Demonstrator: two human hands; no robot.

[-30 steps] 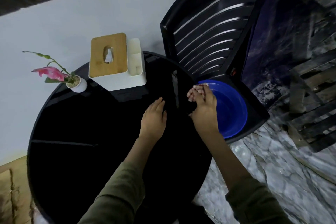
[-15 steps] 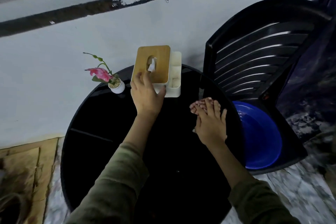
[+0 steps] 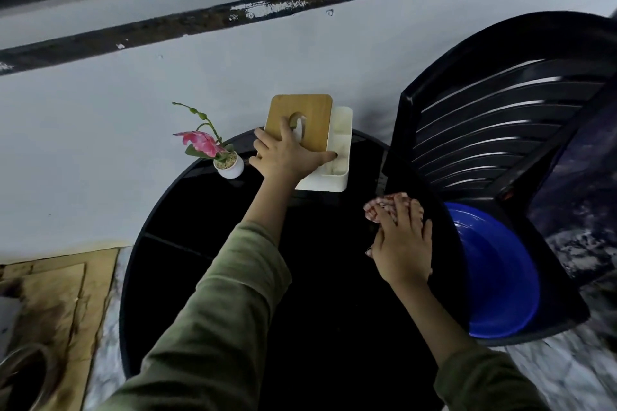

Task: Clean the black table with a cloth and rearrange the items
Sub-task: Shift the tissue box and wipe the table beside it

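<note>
On the round glossy black table (image 3: pixel 207 277), 2 items are seen at the far edge by the wall: a white plastic tissue box with a bamboo lid (image 3: pixel 337 177) and a small white pot with a pink artificial flower (image 3: pixel 230 167). The left hand (image 3: pixel 287 157) is laid over the near corner of the box, fingers spread across the lid and thumb hooked on the side compartment; the box is judged to be grasped, though whether it is raised off the surface cannot be told. The right hand (image 3: pixel 402 243) is pressed flat, fingers extended, on a crumpled red-and-white patterned cloth (image 3: pixel 377 207) near the right edge of the table, so the cloth is pinned rather than clenched. A blue plastic basin (image 3: pixel 500 284) is set on the seat of a black slatted plastic chair (image 3: pixel 500 117) just beside the table.

Wiping is judged to be under way. Rearranging appears barely begun: both items are at the far edge.

No dirt or moisture can be made out on the dark surface, so the cleaned portion cannot be determined. The near rim of the table is covered by the olive sleeves. The basin's contents cannot be discerned.
</note>
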